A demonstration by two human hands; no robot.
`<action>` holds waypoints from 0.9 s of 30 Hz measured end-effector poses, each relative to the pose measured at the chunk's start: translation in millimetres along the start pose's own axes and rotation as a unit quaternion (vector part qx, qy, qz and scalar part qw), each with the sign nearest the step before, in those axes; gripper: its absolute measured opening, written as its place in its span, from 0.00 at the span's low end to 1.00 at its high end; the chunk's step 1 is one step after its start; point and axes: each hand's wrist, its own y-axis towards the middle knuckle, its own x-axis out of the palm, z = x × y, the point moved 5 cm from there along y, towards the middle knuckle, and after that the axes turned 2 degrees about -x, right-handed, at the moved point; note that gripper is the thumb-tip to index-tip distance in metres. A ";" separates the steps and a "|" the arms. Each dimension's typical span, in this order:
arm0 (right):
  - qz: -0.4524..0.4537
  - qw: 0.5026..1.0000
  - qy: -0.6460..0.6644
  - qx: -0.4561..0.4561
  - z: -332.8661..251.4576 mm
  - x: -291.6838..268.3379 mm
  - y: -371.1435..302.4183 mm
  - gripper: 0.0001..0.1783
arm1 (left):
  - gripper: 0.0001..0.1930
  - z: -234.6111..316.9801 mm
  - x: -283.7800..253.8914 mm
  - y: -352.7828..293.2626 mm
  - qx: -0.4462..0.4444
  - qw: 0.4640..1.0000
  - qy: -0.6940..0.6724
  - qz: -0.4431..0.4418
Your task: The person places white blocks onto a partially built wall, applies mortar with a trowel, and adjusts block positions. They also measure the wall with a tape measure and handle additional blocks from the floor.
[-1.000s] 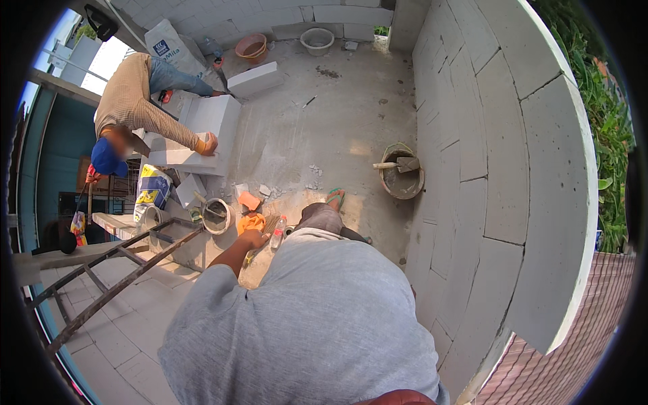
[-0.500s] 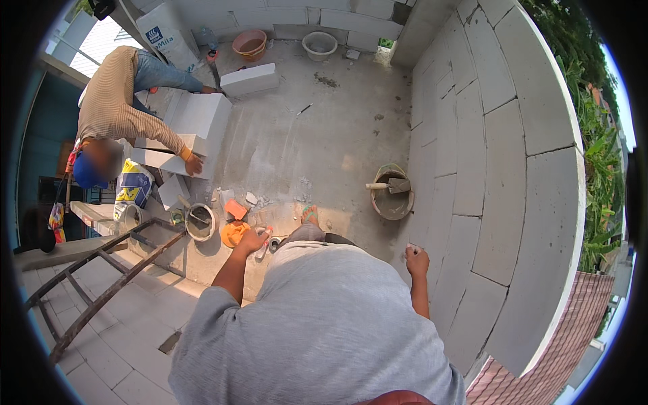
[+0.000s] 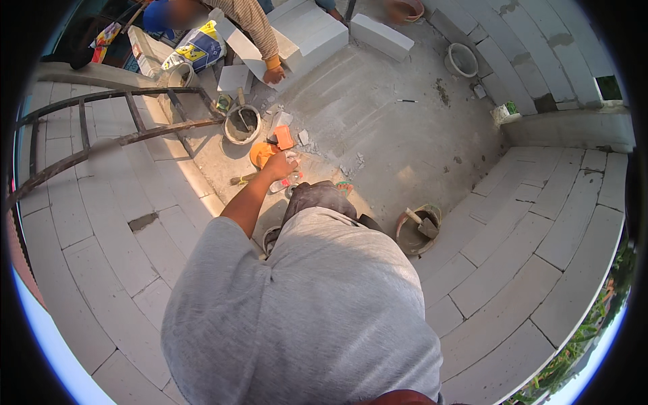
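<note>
My left hand [image 3: 278, 167] is low over the floor at my left side, fingers curled together. Something small and whitish shows at its fingertips, too small to name. Just below it lies a clear plastic bottle [image 3: 287, 181] with a red label. Next to the hand are a round orange thing [image 3: 260, 154] and an orange-red block [image 3: 283, 137]. A bucket [image 3: 227, 135] of mortar with a tool in it stands beyond them. My right hand is hidden from view. On my right, a trowel [image 3: 426, 227] rests across a mortar bucket [image 3: 401, 237].
A co-worker's hand [image 3: 274, 73] touches the white blocks [image 3: 314, 34] at the far left. A dark metal frame [image 3: 111, 142] leans over the left wall. Block walls [image 3: 513, 270] rise on both sides. A pale basin [image 3: 462, 61] sits at the far right.
The view has swung, so the floor items appear higher and the right wall lower. My right hand, seen before beside the right wall, is out of sight. My left hand stays by the bottle.
</note>
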 end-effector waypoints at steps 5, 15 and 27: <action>-0.018 0.997 -0.056 -0.059 -20.0 -70.9 47.4 0.14 | 0.28 -56.5 55.1 -48.2 -0.030 0.991 -0.126 0.036; -0.056 0.995 0.028 -0.082 -184.1 -165.0 157.4 0.14 | 0.30 -162.4 201.0 -293.9 -0.269 0.956 -0.102 -0.063; -0.205 0.908 -0.262 -0.255 -249.4 -33.5 92.4 0.20 | 0.36 -166.6 216.5 -289.8 -0.253 0.933 -0.253 0.045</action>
